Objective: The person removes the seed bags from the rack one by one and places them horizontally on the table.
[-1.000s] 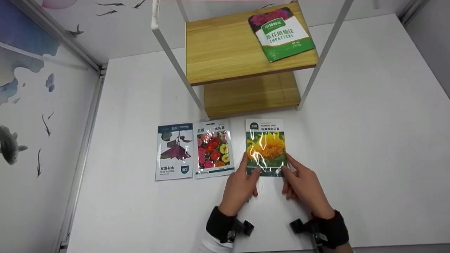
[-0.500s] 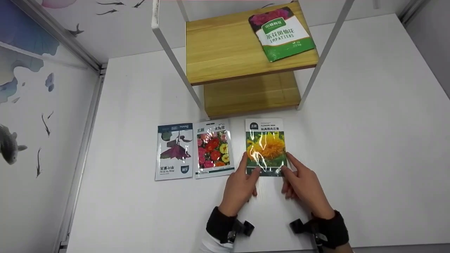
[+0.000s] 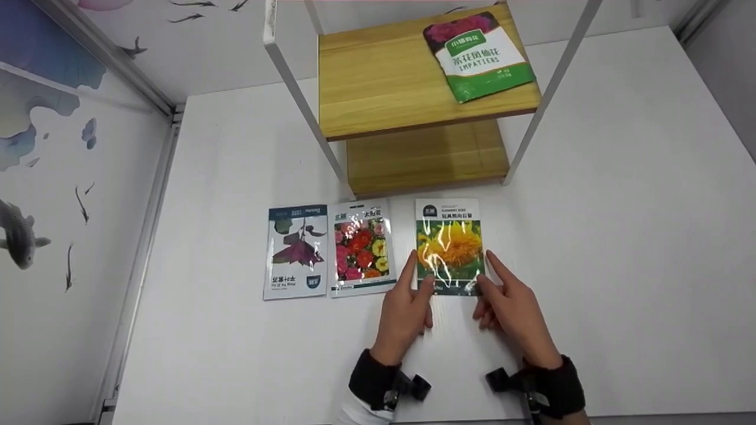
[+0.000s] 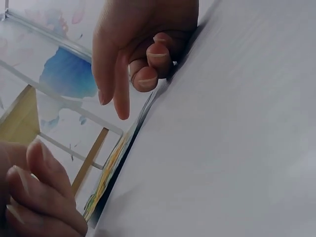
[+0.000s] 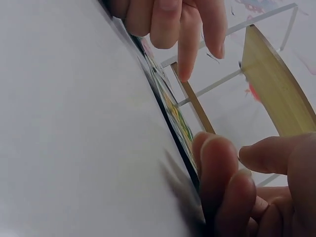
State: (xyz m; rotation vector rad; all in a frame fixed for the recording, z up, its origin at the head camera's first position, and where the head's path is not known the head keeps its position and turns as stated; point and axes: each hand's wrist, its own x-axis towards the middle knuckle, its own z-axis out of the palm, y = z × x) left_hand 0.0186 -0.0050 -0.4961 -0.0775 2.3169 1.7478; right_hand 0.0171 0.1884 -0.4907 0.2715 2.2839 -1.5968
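Observation:
In the head view a sunflower seed packet (image 3: 450, 248) lies flat on the white table. My left hand (image 3: 403, 313) is at its lower left edge, index finger straight along the side and thumb overlapping the bottom corner. Mirroring it, my right hand (image 3: 512, 310) has a straight index finger just off the right edge and the thumb over the other corner. The remaining fingers of both are bent underneath. From the left wrist, the right hand (image 4: 143, 49) shows thumb and index apart. To the left lie a red and yellow flower packet (image 3: 361, 248) and a purple-leaf packet (image 3: 296, 252).
Behind the packets stands a two-tier rack with wooden shelves and white metal posts. On its upper shelf (image 3: 372, 82) lies a green and white impatiens packet (image 3: 481, 56), slightly turned. The lower shelf (image 3: 425, 159) sits close above the table.
The head view has shifted slightly. My thumbs and index fingers have spread a little outward and up along the sunflower packet, which stays in place with the others.

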